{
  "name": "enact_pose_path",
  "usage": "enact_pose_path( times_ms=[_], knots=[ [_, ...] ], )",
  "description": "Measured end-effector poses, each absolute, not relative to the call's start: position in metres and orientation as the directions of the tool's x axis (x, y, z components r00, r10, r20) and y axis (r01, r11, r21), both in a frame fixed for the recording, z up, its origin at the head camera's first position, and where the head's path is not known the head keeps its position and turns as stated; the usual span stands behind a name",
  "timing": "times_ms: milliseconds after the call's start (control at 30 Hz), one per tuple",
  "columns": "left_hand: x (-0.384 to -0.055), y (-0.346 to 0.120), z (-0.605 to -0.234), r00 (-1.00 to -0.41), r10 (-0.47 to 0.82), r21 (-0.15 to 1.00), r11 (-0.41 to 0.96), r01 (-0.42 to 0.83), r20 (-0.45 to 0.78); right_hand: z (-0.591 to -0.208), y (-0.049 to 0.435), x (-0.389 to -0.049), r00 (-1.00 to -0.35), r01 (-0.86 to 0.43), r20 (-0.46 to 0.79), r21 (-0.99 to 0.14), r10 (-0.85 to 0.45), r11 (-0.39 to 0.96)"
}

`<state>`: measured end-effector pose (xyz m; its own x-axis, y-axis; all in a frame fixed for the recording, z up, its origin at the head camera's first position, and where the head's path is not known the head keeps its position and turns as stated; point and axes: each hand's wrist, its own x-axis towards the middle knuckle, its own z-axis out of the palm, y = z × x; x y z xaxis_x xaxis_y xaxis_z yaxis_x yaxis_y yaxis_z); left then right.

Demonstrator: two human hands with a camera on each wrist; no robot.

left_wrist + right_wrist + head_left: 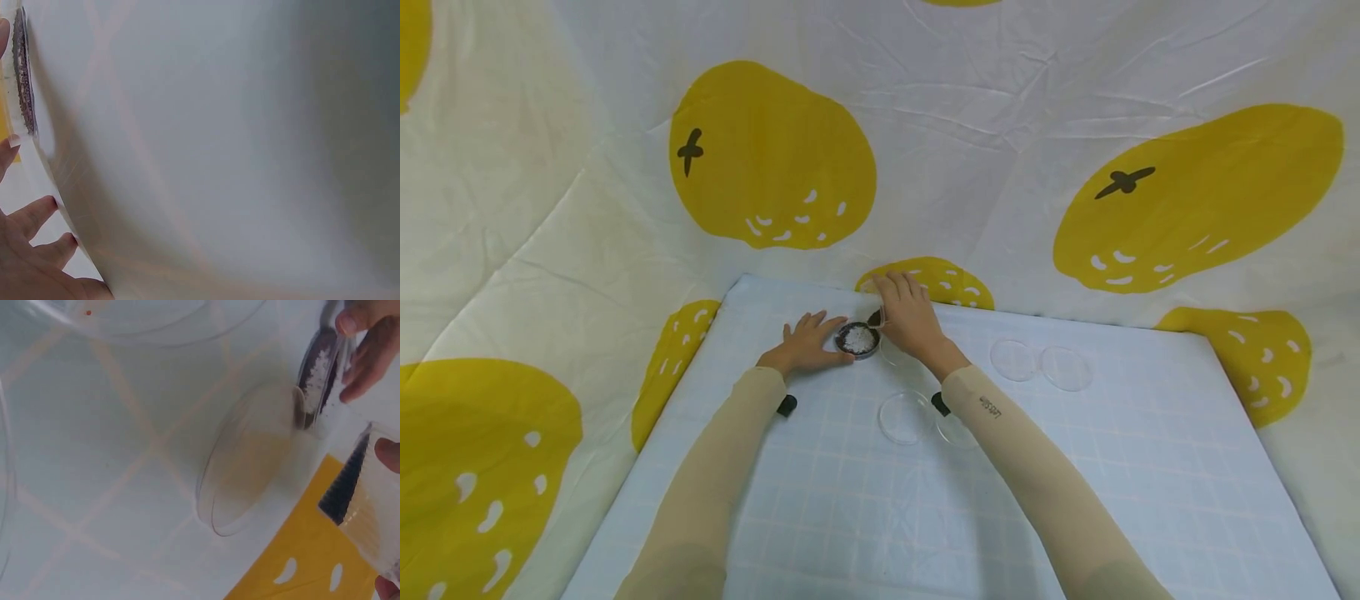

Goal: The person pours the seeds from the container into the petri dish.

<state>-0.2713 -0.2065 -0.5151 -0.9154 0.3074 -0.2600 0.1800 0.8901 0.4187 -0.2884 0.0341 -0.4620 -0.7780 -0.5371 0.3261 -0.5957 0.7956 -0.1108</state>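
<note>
A round clear dish (857, 340) holds dark grains with a heap of white granules on top. My left hand (808, 343) holds its rim between thumb and forefinger, the other fingers spread toward the table's left side. In the left wrist view the same dish (25, 75) appears edge-on between finger and thumb. My right hand (910, 315) grips a small clear ribbed plastic cup (365, 519), tilted, with dark material inside, just right of the dish. Beneath that hand a clear round dish or lid (250, 462) lies on the cloth, partly hidden in the head view.
Two clear round dish pieces (1013, 360) lie to the right, and two more (906, 417) lie nearer, one partly behind the right forearm. A pale blue checked cloth (850, 517) covers the table. White fabric with yellow fruit prints (970, 167) hangs behind the table's far edge.
</note>
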Motion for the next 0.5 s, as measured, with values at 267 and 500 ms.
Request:
enact_pose_path(
  times_ms=[267, 500],
  knots=[
    [-0.2699, -0.2048, -0.5123, -0.915, 0.307, 0.420, 0.890, 0.178, -0.262, -0.4658, 0.0335, -0.2881, -0.865, -0.495, 0.270, -0.328, -0.422, 0.805],
    [-0.2696, -0.2055, -0.5121, -0.915, 0.310, 0.419, 0.889, 0.182, -0.260, -0.4691, 0.0349, -0.2882, -0.923, -0.385, 0.216, -0.561, -0.319, 0.733]
  ],
)
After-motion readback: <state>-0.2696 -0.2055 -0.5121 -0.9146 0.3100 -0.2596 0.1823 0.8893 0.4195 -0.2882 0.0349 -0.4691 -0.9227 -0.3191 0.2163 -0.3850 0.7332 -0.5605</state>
